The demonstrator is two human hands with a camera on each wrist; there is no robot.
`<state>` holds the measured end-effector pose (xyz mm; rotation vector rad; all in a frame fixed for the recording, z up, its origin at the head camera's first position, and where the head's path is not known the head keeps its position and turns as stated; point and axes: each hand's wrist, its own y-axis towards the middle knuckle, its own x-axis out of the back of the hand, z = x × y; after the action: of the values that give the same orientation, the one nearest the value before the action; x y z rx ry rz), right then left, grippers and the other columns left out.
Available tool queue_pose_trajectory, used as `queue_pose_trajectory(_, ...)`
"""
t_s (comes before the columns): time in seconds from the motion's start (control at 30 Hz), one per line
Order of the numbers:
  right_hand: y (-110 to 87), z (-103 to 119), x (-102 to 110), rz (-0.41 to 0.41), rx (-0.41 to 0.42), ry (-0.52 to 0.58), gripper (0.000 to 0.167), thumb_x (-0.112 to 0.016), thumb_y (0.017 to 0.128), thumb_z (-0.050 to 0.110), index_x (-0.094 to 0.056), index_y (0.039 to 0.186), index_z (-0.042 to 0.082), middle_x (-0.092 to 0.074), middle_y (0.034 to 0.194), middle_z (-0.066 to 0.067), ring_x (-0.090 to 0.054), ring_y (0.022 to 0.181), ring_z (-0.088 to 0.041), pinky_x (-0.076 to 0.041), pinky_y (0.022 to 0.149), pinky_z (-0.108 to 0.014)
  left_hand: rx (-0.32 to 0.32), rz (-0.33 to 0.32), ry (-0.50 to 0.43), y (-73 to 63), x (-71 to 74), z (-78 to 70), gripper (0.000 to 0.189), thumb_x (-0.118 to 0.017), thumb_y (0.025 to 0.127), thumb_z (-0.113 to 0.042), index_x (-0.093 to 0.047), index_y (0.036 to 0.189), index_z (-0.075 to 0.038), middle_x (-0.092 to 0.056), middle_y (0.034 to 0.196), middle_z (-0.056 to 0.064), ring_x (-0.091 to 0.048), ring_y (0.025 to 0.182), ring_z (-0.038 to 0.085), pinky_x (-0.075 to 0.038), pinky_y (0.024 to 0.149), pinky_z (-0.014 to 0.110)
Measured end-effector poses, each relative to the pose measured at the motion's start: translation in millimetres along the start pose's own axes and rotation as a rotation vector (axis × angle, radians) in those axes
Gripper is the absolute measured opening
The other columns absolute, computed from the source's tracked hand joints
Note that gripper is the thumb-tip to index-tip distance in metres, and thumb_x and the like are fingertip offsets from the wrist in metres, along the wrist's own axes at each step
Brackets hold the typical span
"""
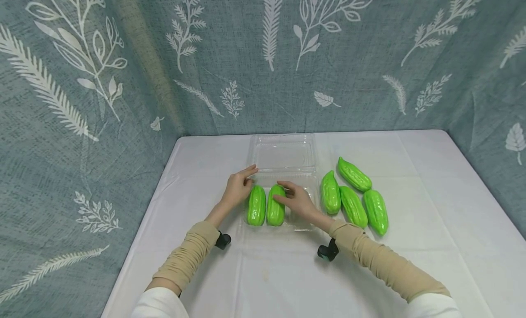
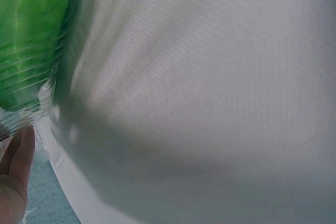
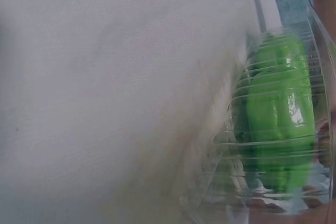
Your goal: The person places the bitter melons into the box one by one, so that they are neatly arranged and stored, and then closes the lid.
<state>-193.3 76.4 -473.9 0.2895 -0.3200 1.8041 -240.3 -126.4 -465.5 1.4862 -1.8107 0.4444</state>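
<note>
A clear plastic clamshell box point(image 1: 302, 226) lies on the table, its lid point(image 1: 283, 154) folded back behind it. Two shiny green bitter melons stand side by side inside, a left one point(image 1: 256, 206) and a right one point(image 1: 276, 213). My right hand point(image 1: 302, 203) holds the right bitter melon by its far end, thumb and index finger bent over it. At the box's far left corner, my left hand point(image 1: 238, 188) touches the rim with fairly straight fingers. Through the ribbed box wall, the right wrist view shows green bitter melon point(image 3: 281, 114); the left wrist view shows fingers point(image 2: 22, 156) against the box's edge.
Several more bitter melons point(image 1: 376, 211) lie in a loose group right of the box, beside my right forearm. A white cloth point(image 1: 423, 185) covers the table. Patterned blue-grey curtains point(image 1: 246, 80) hang behind it and along its sides.
</note>
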Motion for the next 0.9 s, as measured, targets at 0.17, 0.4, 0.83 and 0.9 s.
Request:
queue_pose_trajectory(0.17, -0.4, -2.4, 2.3, -0.001, -0.020, -0.007, 0.054, -0.065, 0.089, 0.022, -0.048, 0.137, 0.003, -0.048, 0.141, -0.020, -0.051, 0.125, -0.038, -0.044, 0.102, -0.043, -0.001, 0.003, -0.003, 0.4, 0.3, -0.1, 0.040, -0.049, 0.087, 0.010, -0.060, 0.125, 0.001, -0.053, 0.138, 0.013, -0.039, 0.054, 0.009, -0.036, 0.055, 0.016)
queue_pose_trajectory(0.4, -2.3, -0.8, 3.2, 0.013, -0.039, 0.001, 0.055, -0.065, 0.089, 0.025, -0.047, 0.138, 0.005, -0.047, 0.142, -0.018, -0.050, 0.126, -0.037, -0.043, 0.102, -0.044, -0.011, 0.002, -0.008, 0.8, -0.6, 2.3, 0.040, -0.049, 0.087, 0.010, -0.060, 0.125, 0.002, -0.053, 0.138, 0.014, -0.037, 0.053, 0.008, -0.035, 0.054, 0.017)
queue_pose_trajectory(0.83, -4.5, 0.5, 7.9, -0.002, -0.032, -0.035, 0.055, -0.064, 0.090, 0.026, -0.047, 0.139, 0.009, -0.045, 0.145, -0.017, -0.047, 0.127, -0.039, -0.044, 0.101, -0.047, -0.013, 0.001, -0.017, 1.3, -1.3, 3.3, 0.041, -0.048, 0.087, 0.010, -0.060, 0.125, 0.001, -0.053, 0.138, 0.014, -0.036, 0.052, 0.008, -0.035, 0.053, 0.017)
queue_pose_trajectory(0.9, -5.1, 1.5, 11.3, 0.006, -0.022, -0.039, 0.055, -0.064, 0.090, 0.025, -0.046, 0.139, 0.008, -0.044, 0.145, -0.017, -0.046, 0.128, -0.040, -0.043, 0.102, -0.048, -0.011, 0.004, -0.020, 1.4, -0.7, 3.2, 0.041, -0.048, 0.087, 0.009, -0.059, 0.125, 0.001, -0.052, 0.139, 0.014, -0.038, 0.052, 0.008, -0.036, 0.054, 0.017)
